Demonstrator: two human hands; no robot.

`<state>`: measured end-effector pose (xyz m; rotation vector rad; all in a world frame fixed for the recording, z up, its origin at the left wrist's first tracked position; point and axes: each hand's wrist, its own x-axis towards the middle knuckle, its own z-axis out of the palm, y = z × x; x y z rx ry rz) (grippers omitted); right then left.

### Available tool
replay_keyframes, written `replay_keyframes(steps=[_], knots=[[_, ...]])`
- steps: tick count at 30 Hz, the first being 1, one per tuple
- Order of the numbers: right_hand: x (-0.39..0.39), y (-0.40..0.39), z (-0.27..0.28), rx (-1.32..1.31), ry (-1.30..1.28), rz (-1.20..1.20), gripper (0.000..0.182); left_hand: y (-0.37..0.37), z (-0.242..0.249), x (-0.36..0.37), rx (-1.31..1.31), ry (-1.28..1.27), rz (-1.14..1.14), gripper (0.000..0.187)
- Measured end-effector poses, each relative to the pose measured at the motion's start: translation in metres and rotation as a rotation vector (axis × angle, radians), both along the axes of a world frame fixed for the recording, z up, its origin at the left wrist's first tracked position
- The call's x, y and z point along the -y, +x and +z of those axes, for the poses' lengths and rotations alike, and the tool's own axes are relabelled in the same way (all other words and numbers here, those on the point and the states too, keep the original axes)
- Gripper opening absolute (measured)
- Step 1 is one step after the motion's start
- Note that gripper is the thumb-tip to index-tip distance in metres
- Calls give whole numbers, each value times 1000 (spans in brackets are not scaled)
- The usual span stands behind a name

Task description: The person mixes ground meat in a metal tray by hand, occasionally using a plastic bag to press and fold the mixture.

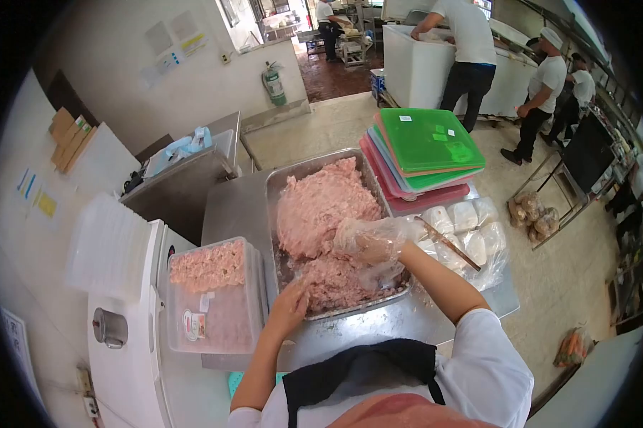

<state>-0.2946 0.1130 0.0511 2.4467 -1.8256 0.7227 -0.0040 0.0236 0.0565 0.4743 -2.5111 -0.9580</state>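
A deep metal tray (400, 294) holds a large heap of pink ground meat (325, 207), with a smaller loose mass in its near part. My right hand (380, 244), inside a loose clear plastic glove, is curled into the meat near the tray's right side. At the tray's near left corner is my left hand (290, 307), its fingers bent together against the edge of the meat; what they hold is hidden. Left of the tray stands a clear plastic container (214, 321) with rows of small meat dumplings (211, 266) visible at its far end.
Coloured lids (428, 139) are stacked beyond the tray's right side. A wooden stick (448, 244) lies across bagged white packs (464, 214). A metal pot (110, 328) sits on a white surface at left. Several people work near a white chest freezer (414, 68) at the back.
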Motion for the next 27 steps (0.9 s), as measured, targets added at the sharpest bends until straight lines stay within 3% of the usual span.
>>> replay_keyframes(steps=[2, 5, 8, 12, 14, 20, 23, 27], knots=[[1, 8, 28, -90, -79, 115, 32, -7, 0, 9, -44, -32, 24, 37], [-6, 45, 1, -243, -126, 11, 27, -12, -8, 17, -134, -122, 92, 40], [5, 39, 17, -83, -53, -41, 26, -21, -15, 20, -172, -202, 202, 44], [23, 32, 36, -160, 174, -141, 42, -21, -34, 8, -163, -215, 291, 49], [45, 36, 34, -175, 280, -185, 59, -20, -41, 3, -136, -209, 313, 52], [94, 39, -46, -249, 495, -401, 51, -16, -49, 1, -155, -220, 362, 56], [82, 51, 36, -215, 397, -418, 45, -15, -50, 4, -176, -231, 369, 55], [98, 39, 21, -208, 405, -383, 41, -16, -55, 6, -222, -184, 393, 54]])
